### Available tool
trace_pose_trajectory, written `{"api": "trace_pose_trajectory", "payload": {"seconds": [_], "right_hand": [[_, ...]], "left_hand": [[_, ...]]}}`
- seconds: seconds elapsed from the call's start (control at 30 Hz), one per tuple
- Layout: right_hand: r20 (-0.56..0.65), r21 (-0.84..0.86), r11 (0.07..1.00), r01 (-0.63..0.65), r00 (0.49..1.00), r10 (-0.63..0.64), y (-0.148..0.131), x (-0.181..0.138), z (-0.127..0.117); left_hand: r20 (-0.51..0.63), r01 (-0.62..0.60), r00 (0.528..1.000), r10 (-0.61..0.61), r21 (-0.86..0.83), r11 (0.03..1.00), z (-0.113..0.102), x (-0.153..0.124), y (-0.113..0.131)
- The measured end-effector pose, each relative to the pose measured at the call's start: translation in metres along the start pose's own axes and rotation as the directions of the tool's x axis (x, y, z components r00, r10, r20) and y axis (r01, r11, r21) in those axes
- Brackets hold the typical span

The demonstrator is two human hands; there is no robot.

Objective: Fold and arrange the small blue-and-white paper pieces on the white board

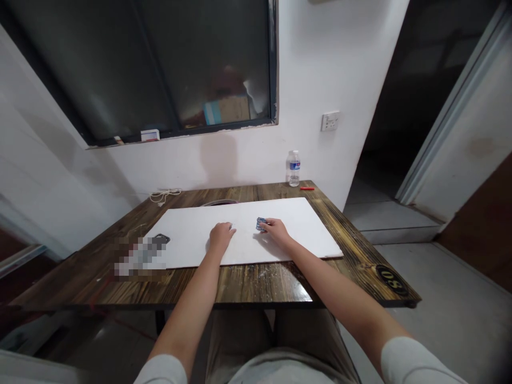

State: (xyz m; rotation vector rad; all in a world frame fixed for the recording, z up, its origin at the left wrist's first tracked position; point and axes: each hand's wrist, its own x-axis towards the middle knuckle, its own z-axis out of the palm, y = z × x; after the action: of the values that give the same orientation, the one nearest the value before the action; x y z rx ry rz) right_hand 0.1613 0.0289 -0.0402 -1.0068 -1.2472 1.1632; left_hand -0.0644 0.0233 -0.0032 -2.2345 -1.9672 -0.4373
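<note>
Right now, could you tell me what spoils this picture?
Head view: a pixelated patch hides something at the white rectangular sheet's edge; glare glints on the dark wooden table's near edge; wide-angle distortion bends the door frame; the right hand's small blue object is unreadably small.

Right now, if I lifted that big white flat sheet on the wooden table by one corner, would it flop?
Probably not: the big white flat sheet lies without curl or crease, edges straight, so it looks like stiff board. It seems thin, so likely light for its size. The left hand rests on it and might pin it.
</note>
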Motion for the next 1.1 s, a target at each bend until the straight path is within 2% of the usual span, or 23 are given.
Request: {"api": "trace_pose_trajectory", "payload": {"seconds": [0.13,0.27,0.43,0.73,0.9,1.1], "right_hand": [[-0.003,-0.017,1.0,-0.008,1.0,0.008,0.006,0.003,-0.001],[0.003,-0.041,0.999,-0.003,1.0,0.003,0.013,0.005,-0.002],[0.009,-0.063,0.998,0.013,1.0,-0.012,0.014,0.006,-0.003],[0.013,-0.042,0.999,0.03,0.999,-0.029,0.017,0.008,-0.003],[0.015,-0.051,0.998,0.037,0.999,-0.036,0.018,0.009,-0.003],[0.014,-0.063,0.998,0.016,1.0,-0.015,0.016,0.008,-0.001]], "left_hand": [[0.063,-0.01,0.998,0.01,0.0,1.0,-0.006,-0.002,0.007],[0.075,-0.065,0.995,0.066,-0.018,0.998,-0.006,-0.003,0.011],[0.014,-0.098,0.995,0.1,-0.093,0.991,-0.003,-0.005,0.015],[-0.121,-0.164,0.985,0.127,-0.377,0.912,0.005,-0.004,0.016],[-0.088,-0.067,0.996,0.022,-0.548,0.834,0.01,-0.001,0.021],[-0.041,0.024,0.997,-0.068,-0.666,0.746,0.015,-0.001,0.022]]}}
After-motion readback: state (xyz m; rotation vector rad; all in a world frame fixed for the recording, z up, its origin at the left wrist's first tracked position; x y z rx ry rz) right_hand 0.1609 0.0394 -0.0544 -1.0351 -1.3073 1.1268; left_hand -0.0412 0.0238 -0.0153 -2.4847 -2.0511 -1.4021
